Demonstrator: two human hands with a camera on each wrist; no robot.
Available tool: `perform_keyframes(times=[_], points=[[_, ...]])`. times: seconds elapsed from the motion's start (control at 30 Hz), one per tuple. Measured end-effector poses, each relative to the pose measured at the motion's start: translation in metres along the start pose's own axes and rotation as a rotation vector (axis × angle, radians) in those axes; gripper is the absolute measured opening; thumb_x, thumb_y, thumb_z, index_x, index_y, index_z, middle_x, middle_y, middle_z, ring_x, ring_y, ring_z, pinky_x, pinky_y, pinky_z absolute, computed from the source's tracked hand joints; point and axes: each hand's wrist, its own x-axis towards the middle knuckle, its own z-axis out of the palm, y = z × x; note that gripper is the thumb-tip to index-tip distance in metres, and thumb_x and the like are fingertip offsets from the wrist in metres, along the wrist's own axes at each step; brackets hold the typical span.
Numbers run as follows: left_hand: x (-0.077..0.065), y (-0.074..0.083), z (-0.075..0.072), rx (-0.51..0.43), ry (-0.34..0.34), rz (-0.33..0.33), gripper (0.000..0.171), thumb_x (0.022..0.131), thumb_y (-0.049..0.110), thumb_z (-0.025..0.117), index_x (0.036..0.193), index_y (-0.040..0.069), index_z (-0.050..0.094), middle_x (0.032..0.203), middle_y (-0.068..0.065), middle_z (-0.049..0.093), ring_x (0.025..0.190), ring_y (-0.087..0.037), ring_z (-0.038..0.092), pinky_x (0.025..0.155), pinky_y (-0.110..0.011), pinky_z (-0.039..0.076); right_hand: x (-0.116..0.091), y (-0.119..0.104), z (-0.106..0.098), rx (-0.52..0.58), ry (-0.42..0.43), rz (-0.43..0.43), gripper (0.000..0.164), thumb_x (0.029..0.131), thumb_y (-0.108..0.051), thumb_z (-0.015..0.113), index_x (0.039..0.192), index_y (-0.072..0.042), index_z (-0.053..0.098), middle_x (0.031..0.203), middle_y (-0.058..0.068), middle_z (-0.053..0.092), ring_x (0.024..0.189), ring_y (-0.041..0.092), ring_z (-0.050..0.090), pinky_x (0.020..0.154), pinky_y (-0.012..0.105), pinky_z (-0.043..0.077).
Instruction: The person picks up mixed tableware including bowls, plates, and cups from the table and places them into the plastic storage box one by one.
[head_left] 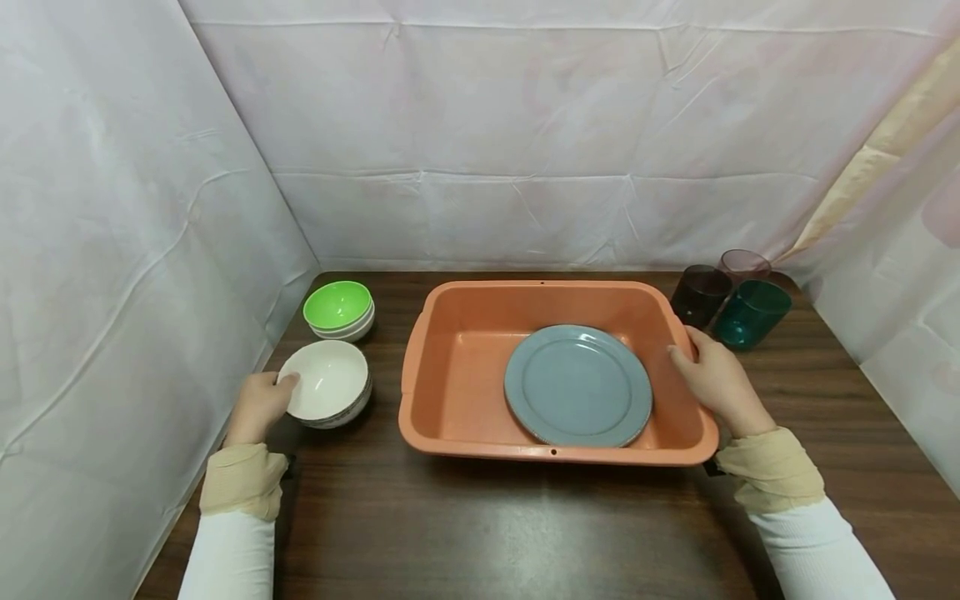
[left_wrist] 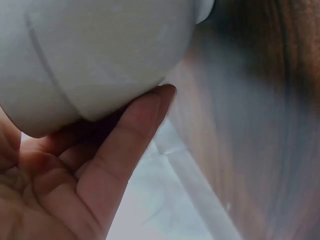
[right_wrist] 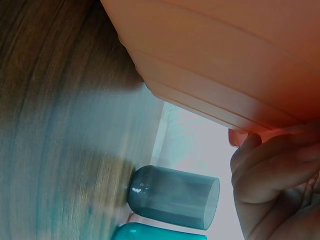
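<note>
In the head view my left hand grips the left rim of a stack of white bowls, thumb over the edge of the top one. The left wrist view shows its fingers under the pale outer wall of a bowl. On the right, my right hand grips the right rim of an orange plastic basin, thumb inside and fingers outside. Grey-blue plates lie in the basin, towards its right side. From the right wrist, curled fingers show under the basin's rim.
Behind the white bowls stands a smaller stack topped by a green bowl. Beyond the basin's right end are a dark tumbler, a teal tumbler and a pinkish one. White sheeting hangs around the brown wooden table.
</note>
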Motion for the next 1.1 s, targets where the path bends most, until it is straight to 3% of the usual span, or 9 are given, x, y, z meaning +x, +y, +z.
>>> perform_keyframes(times=[0.33, 0.67, 0.93, 1.1], points=[[-0.005, 0.009, -0.009, 0.061, 0.075, 0.09, 0.049, 0.109, 0.02, 0.045, 0.104, -0.02, 0.072, 0.096, -0.033, 0.072, 0.077, -0.032, 0.058, 0.064, -0.033, 0.043, 0.0, 0.002, -0.001, 0.005, -0.014, -0.008, 0.061, 0.114, -0.03, 0.041, 0.155, 0.016, 0.034, 0.138, 0.042, 0.055, 0.116, 0.054, 0.062, 0.094, 0.066, 0.054], [-0.008, 0.014, -0.009, 0.081, 0.13, 0.102, 0.05, 0.111, 0.023, 0.044, 0.109, -0.019, 0.071, 0.089, -0.03, 0.069, 0.069, -0.03, 0.053, 0.058, -0.034, 0.038, 0.0, 0.001, -0.001, 0.011, -0.018, -0.011, 0.061, 0.114, -0.029, 0.042, 0.154, 0.015, 0.035, 0.136, 0.041, 0.057, 0.114, 0.053, 0.063, 0.093, 0.065, 0.054], [-0.008, 0.02, -0.009, 0.097, 0.177, 0.151, 0.049, 0.112, 0.022, 0.045, 0.109, -0.02, 0.07, 0.099, -0.038, 0.069, 0.074, -0.037, 0.06, 0.059, -0.034, 0.042, 0.0, 0.0, 0.0, 0.013, -0.025, -0.003, 0.061, 0.114, -0.03, 0.041, 0.155, 0.014, 0.035, 0.136, 0.04, 0.057, 0.114, 0.052, 0.064, 0.093, 0.065, 0.055], [-0.008, 0.025, -0.015, 0.096, 0.156, 0.145, 0.053, 0.114, 0.025, 0.04, 0.124, -0.022, 0.064, 0.11, -0.043, 0.067, 0.076, -0.04, 0.061, 0.058, -0.034, 0.043, 0.0, 0.001, -0.001, 0.007, -0.018, -0.009, 0.059, 0.114, -0.03, 0.042, 0.154, 0.013, 0.037, 0.133, 0.039, 0.06, 0.111, 0.05, 0.065, 0.091, 0.063, 0.055]])
